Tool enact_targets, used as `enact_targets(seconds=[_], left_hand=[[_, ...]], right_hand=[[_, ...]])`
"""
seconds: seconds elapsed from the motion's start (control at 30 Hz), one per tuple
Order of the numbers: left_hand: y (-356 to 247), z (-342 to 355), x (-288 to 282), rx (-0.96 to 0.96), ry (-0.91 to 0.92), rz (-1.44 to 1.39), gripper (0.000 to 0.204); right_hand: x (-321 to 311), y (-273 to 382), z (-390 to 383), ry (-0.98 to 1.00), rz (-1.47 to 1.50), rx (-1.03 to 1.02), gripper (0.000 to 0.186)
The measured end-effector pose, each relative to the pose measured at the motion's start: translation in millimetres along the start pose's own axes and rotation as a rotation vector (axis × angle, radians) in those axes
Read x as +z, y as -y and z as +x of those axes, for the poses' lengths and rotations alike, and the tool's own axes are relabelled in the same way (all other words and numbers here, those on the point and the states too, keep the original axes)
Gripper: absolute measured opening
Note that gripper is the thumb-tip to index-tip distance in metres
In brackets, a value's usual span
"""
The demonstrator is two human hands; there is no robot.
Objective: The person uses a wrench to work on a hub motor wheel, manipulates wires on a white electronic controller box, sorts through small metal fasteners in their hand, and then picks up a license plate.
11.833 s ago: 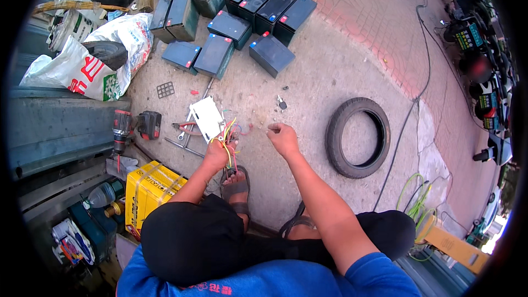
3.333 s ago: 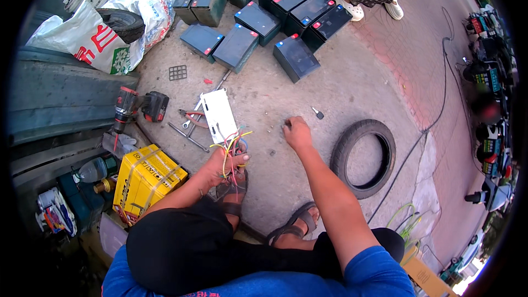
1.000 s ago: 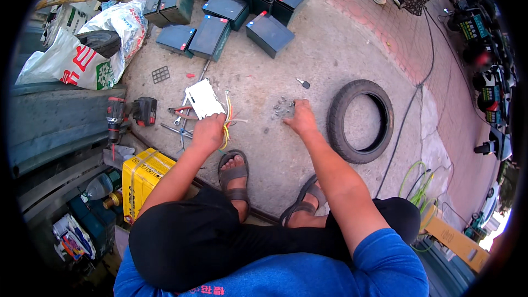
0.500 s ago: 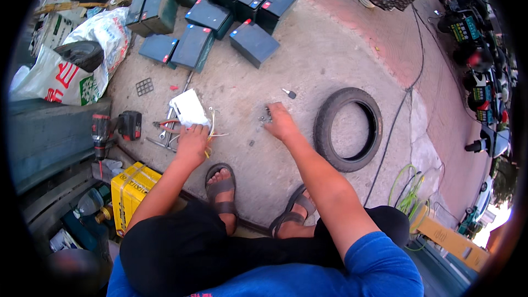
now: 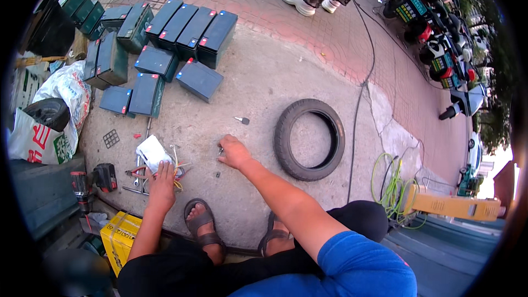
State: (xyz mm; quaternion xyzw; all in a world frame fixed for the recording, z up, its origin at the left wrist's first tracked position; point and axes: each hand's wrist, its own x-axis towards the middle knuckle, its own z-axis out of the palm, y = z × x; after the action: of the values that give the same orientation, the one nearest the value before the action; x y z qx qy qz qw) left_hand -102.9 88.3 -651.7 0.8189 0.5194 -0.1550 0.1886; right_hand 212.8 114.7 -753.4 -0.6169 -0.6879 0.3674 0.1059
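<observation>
My left hand lies with its fingers stretched out at the lower edge of a white box-like part with thin wires. Beside that hand are red-handled pliers and several metal tools, partly covered by the white part. Farther right, my right hand reaches down to the concrete, thumb and fingers drawn together around small metal parts; their exact kind is too small to tell. A black-headed key lies just beyond it. To its right a black tire rests flat on the ground.
Several dark batteries stand at the far left. A cordless drill and a yellow box are at my left. A black cable runs along the right, near a green hose coil. A person's white shoes show at the back.
The view has turned right, so the ground things appear farther left. My left hand's fingers have straightened at the white part. My right hand stays at the small metal parts.
</observation>
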Motion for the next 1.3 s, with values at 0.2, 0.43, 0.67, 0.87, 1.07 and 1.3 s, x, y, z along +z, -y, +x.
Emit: enact_targets(seconds=[0.2, 0.43, 0.67, 0.87, 1.07, 1.3], left_hand=[[-4.5, -7.7, 7.4, 0.028, -0.028, -0.033, 0.064], [-15.6, -39.8, -15.1, 0.134, -0.342, -0.132, 0.050], [-57.3, -31.3, -26.0, 0.298, -0.366, -0.535, 0.034], [-65.4, -11.2, 30.2, -0.142, 0.077, -1.356, 0.029], [-73.5, 29.2, 28.3, -0.475, 0.257, -1.882, 0.042], [-76.9, 58.4, 75.9, -0.530, 0.395, -2.508, 0.034]], right_hand=[[22.6, -7.4, 9.4, 0.011, -0.013, -0.025, 0.031], [17.4, 12.8, -1.7, 0.025, -0.036, 0.001, 0.021], [28.1, 6.0, 1.1, 0.065, -0.044, 0.066, 0.016], [28.6, 7.9, 6.6, 0.072, -0.072, 0.078, 0.020], [4.1, 12.6, -11.8, 0.017, 0.289, 0.391, 0.029], [-24.2, 94.0, -39.7, -0.041, 0.440, 0.234, 0.031]])
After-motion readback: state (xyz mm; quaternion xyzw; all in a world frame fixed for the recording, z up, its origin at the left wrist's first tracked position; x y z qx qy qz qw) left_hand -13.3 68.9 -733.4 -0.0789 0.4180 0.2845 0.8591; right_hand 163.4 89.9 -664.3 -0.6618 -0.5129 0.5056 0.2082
